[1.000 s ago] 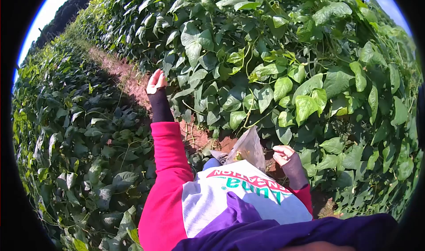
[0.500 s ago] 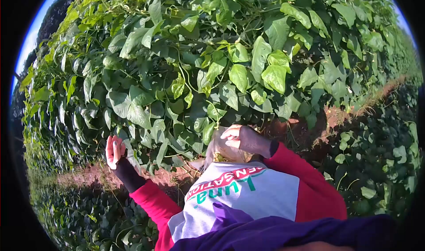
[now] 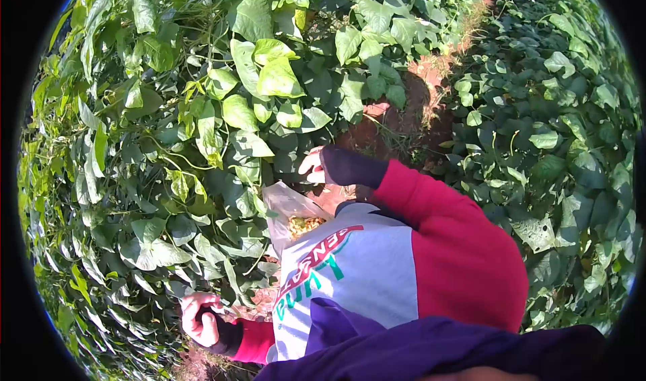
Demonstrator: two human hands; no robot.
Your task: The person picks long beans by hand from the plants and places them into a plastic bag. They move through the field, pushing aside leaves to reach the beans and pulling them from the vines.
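My left hand [image 3: 200,319] is at the lower left beside the leaves, its fingers curled; whether anything is in them is too small to tell. Against the foliage near the centre, my right hand [image 3: 313,166] has bent fingers, their tips partly hidden by the hand and leaves. Just below it a translucent plastic bag [image 3: 279,203] hangs open in front of my shirt, with small yellowish and reddish pieces [image 3: 304,226] inside. Bright green leaves [image 3: 279,78] of a climbing plant rise above both hands.
Dense vines [image 3: 114,179] fill the left and top. Reddish soil [image 3: 431,78] runs between the rows toward the upper right. Low leafy plants [image 3: 565,172] cover the right side. Purple cloth [image 3: 431,347] lies across the bottom.
The view has turned right, so the vines appear shifted left. My right hand has come off the bag, whose opening and contents now show. My left hand appears lower.
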